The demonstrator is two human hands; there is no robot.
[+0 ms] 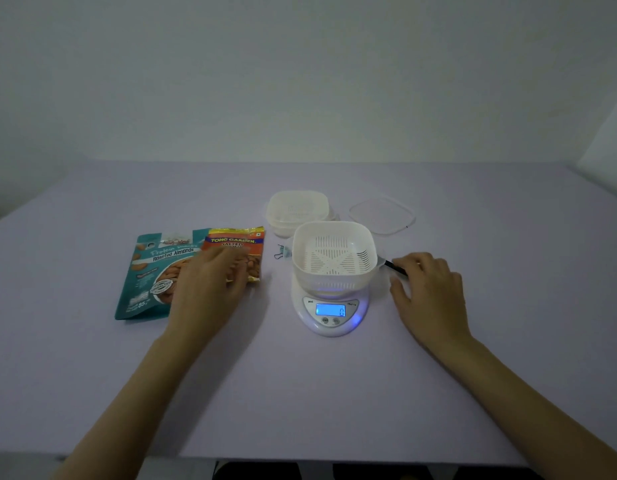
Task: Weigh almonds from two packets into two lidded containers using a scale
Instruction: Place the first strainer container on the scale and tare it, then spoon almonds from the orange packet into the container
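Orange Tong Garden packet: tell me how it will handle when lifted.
The orange packet will probably flex and sag, being a thin foil pouch lying flat. It likely feels light, since it is smaller than the teal packet beside it. Its glossy film may slide under the left hand resting on it.

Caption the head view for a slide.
Left hand on salted almond packet, right hand at black-handled utensil, empty container on scale reading zero.

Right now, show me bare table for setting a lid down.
Free: the near table strip before the scale; far left, behind the teal packet; right of the right hand. Crowded: around the scale, with clip, front container, back container and lid.
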